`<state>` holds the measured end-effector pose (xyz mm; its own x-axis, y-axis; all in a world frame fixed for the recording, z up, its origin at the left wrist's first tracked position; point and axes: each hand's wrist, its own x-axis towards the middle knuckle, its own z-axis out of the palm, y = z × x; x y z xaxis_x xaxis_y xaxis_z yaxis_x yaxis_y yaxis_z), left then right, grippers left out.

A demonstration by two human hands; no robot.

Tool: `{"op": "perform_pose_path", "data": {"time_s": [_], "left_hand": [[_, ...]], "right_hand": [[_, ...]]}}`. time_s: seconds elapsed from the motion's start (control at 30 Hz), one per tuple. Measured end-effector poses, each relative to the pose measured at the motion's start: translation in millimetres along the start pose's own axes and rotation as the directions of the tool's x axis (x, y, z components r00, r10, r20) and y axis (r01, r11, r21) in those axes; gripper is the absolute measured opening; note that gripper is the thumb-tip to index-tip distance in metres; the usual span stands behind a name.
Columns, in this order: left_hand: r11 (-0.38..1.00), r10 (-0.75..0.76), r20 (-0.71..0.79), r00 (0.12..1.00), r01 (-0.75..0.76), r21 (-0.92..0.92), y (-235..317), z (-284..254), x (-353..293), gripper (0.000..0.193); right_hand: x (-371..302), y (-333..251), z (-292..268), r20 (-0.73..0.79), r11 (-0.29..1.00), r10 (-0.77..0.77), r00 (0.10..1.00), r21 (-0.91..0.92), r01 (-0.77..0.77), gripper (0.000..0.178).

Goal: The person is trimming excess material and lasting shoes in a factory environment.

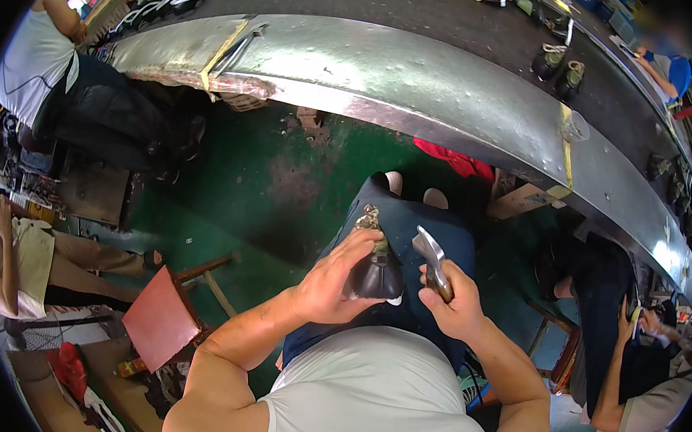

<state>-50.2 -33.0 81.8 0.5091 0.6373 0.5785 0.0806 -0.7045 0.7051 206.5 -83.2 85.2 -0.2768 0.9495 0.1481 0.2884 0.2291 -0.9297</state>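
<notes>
My left hand (pixel 333 276) is wrapped around a shoe (pixel 379 280) above my lap. The shoe has a black toe, which points toward me, and a camouflage-patterned upper with tan laces at the far end. In my right hand (pixel 455 302) is a hammer (pixel 433 251), gripped by its brown handle. Its shiny, curved metal head points up and away from me, just right of the shoe and apart from it. Both hands are closed.
A metal-edged bench (pixel 334 61) with a dark conveyor belt (pixel 426 19) curves across the front. A pair of laced shoes (pixel 548 61) stands on the belt. A red stool (pixel 161 319) is at my left. Co-workers sit on both sides.
</notes>
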Motion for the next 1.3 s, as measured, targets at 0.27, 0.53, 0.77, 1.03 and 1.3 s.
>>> {"op": "perform_pose_path", "data": {"time_s": [0.27, 0.53, 0.77, 1.03, 1.3], "left_hand": [[0.982, -0.138, -0.093, 0.986, 0.148, 0.115, -37, -21, 3, 0.095], [0.934, -0.357, -0.191, 0.915, 0.347, -0.081, -93, 47, -15, 0.09], [0.745, -0.664, -0.196, 0.722, 0.614, -0.262, -77, 85, -9, 0.048], [0.533, -0.823, 0.152, 0.547, 0.837, -0.125, -80, 156, -36, 0.028], [0.123, -0.641, 0.555, 0.53, 0.785, -0.607, -89, 132, -66, 0.079]], "right_hand": [[81, -14, 29, 0.016, 0.997, -0.041, 0.999, 0.073, 0.04, 0.06], [101, 38, 2, -0.115, 0.996, 0.07, 0.991, -0.055, -0.076, 0.059], [90, 75, -17, -0.194, 0.952, 0.262, 0.945, 0.211, -0.22, 0.049], [-69, 166, -3, -0.254, 0.731, 0.676, 0.692, 0.112, -0.674, 0.083], [-53, 93, -31, -0.193, 0.825, 0.485, 0.853, -0.223, -0.519, 0.041]]}}
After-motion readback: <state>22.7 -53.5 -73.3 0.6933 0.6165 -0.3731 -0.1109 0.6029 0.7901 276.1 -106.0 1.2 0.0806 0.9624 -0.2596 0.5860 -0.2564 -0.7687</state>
